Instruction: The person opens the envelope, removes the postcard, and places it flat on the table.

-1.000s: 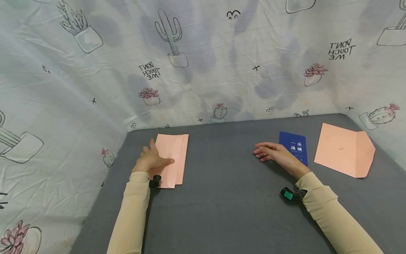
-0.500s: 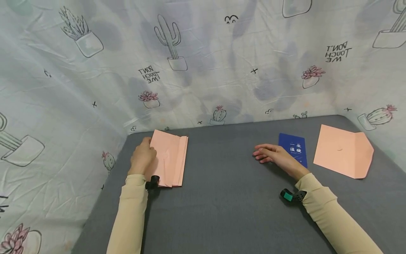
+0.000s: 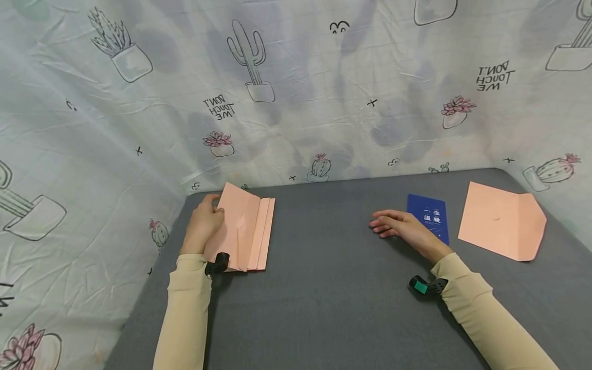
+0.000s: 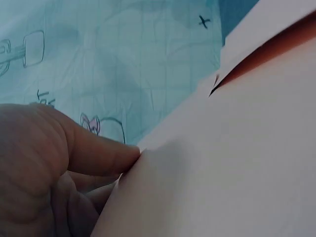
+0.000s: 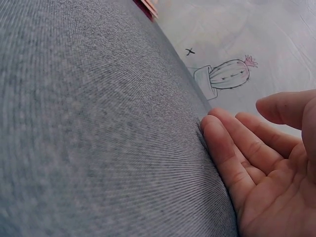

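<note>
My left hand pinches the left edge of a pink envelope, tilted up on that side above other pink envelopes beneath it. In the left wrist view, the thumb and fingers grip the edge of the pale envelope, and a slit with an orange-red inside shows at upper right. My right hand rests on the grey table, holding nothing, its fingers loosely bent. The right wrist view shows that palm and fingers relaxed against the grey cloth. Just behind this hand lies a blue card with white characters.
A single pink envelope with its flap unfolded lies at the far right of the grey table. A white cloth printed with cacti hangs behind and to the left. Each wrist wears a black strap device.
My left hand has gone from lying spread on the envelopes to pinching the top one's left edge, lifting it and drawing it slightly left. My right hand has stayed in place.
</note>
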{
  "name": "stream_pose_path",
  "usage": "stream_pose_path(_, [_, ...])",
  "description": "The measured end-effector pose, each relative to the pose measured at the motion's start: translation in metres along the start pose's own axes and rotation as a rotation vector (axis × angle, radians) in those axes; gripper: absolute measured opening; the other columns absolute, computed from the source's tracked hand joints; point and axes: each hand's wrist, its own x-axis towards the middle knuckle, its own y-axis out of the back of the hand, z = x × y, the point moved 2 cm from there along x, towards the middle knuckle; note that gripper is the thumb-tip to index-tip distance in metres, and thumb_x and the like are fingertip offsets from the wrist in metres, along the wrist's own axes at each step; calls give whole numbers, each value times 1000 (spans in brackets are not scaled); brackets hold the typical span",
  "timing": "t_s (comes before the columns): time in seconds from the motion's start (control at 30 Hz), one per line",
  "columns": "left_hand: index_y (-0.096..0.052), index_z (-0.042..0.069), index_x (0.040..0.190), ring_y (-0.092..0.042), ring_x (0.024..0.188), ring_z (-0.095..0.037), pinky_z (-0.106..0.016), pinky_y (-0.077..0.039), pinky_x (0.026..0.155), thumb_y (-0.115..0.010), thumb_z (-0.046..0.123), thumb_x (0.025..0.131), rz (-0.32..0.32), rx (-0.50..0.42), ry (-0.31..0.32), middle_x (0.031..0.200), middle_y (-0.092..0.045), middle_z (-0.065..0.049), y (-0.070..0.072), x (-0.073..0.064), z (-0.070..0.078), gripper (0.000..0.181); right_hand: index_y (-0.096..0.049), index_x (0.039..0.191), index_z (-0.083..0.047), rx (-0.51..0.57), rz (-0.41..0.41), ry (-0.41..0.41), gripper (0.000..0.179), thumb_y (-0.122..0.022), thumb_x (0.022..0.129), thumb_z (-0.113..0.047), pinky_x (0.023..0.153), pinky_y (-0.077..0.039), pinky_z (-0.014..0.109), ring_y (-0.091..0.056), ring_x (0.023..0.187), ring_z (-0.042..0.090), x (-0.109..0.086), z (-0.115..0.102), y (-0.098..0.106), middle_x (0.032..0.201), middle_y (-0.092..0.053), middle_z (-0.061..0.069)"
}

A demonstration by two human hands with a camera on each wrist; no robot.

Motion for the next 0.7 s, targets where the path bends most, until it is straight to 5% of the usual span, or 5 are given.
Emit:
stream_pose_path(0.2, [-33,-2,155,-35,52,-12,-29,-34,53,-38,11,103,-8,-61,-1,65,-41,1,7,2,-7,54,-45,148,2,5,10,-3,48,-42,111,-29,91,-56,21,-67,111,5,1,2,1,140,-59,26])
stream_pose_path(0.4, [-39,-2,153,-40,58,-15,-31,-36,58,-40,12,103,73,-94,-53,72,-49,-3,13,-5,-1,52,-46,147,1,5,23,1,48,-43,111,-29,90,-56,22,-68,110,6,2,3,0,138,-60,26])
stream_pose_path(0.7, [-42,4,152,-29,47,-9,-27,-31,48,-41,14,104,159,-182,-53,56,-35,7,12,-4,4,49,-47,146,2,2,41,3,47,-43,110,-29,89,-57,22,-68,107,5,2,4,0,136,-62,25])
